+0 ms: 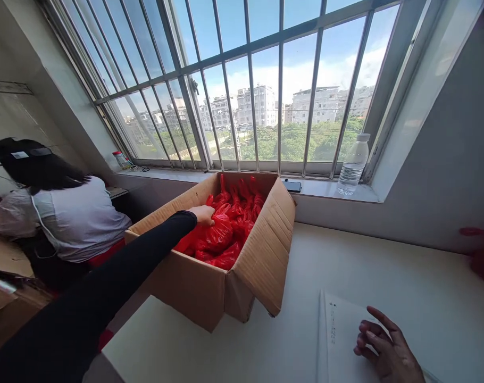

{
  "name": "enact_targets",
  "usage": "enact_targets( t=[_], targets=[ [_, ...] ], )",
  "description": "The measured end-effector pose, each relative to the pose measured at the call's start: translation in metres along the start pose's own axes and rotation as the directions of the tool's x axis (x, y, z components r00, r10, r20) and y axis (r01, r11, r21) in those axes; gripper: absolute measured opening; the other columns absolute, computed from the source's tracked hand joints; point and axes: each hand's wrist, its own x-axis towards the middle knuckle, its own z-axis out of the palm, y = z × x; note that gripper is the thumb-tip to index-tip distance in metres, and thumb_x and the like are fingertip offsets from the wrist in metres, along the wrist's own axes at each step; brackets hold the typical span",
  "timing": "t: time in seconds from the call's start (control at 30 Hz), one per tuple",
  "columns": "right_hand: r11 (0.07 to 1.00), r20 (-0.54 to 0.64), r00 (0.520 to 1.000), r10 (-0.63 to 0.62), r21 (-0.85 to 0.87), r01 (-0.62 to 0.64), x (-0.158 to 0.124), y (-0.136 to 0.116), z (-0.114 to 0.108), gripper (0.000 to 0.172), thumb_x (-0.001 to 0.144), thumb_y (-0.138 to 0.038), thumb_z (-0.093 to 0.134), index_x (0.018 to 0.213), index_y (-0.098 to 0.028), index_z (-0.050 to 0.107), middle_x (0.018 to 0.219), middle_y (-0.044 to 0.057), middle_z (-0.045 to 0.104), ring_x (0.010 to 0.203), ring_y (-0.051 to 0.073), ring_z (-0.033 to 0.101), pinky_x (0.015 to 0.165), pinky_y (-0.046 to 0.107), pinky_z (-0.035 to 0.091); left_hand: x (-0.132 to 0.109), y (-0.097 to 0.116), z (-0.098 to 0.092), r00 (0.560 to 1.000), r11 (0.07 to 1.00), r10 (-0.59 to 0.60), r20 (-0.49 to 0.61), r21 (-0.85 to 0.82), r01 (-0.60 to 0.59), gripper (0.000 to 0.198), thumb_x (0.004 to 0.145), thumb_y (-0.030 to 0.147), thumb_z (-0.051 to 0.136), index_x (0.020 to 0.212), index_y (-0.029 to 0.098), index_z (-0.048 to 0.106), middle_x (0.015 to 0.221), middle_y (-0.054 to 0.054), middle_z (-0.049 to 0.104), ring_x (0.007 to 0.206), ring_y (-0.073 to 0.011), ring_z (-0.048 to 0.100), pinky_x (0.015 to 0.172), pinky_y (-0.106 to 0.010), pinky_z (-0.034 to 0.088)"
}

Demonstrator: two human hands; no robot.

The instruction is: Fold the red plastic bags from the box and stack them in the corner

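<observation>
My left hand [204, 214], at the end of a black sleeve, reaches into an open cardboard box [194, 276]. Its fingers are closed on the top of a tied red plastic bag [218, 234]; the fingertips are partly hidden. Several more knotted red bags [245, 205] fill the box around it. Over the table's front right, my right hand [389, 346] holds nothing, its index finger stretched out and the others loosely bent. Beneath it lies a white sheet or pad [332, 340] with small writing along one side.
The box stands on a white table [282, 340], one flap [268, 239] leaning out rightward. A water bottle [352, 165] and a phone [292, 186] rest on the windowsill below a barred window. Another person [74, 213] sits at left. Red material [483, 260] is at the far right.
</observation>
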Motion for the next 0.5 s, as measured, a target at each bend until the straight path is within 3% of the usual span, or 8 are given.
enact_targets(
  t=[0.23, 0.5],
  targets=[
    [0.999, -0.023, 0.999, -0.030, -0.025, 0.030, -0.005, -0.005, 0.003, 0.073, 0.063, -0.046, 0.088, 0.128, -0.028, 0.060, 0.092, 0.002, 0.066, 0.070, 0.021, 0.064, 0.056, 0.035, 0.062, -0.001, -0.003, -0.015, 0.975, 0.994, -0.109, -0.192, -0.023, 0.106, 0.036, 0.097, 0.037, 0.062, 0.127, 0.016, 0.061, 0.129, -0.012, 0.063, 0.114, -0.0266, 0.063, 0.096, -0.050, 0.054],
    [0.998, -0.053, 0.999, -0.009, -0.058, 0.006, 0.000, -0.001, -0.004, 0.079, 0.059, -0.047, 0.089, 0.129, -0.028, 0.060, 0.093, 0.004, 0.067, 0.070, 0.023, 0.065, 0.055, 0.037, 0.061, -0.006, 0.008, -0.005, 0.990, 0.998, 0.049, -0.132, -0.023, -0.053, 0.037, 0.095, 0.036, 0.066, 0.125, 0.016, 0.061, 0.126, -0.011, 0.064, 0.111, -0.0261, 0.064, 0.096, -0.049, 0.054]
  ],
)
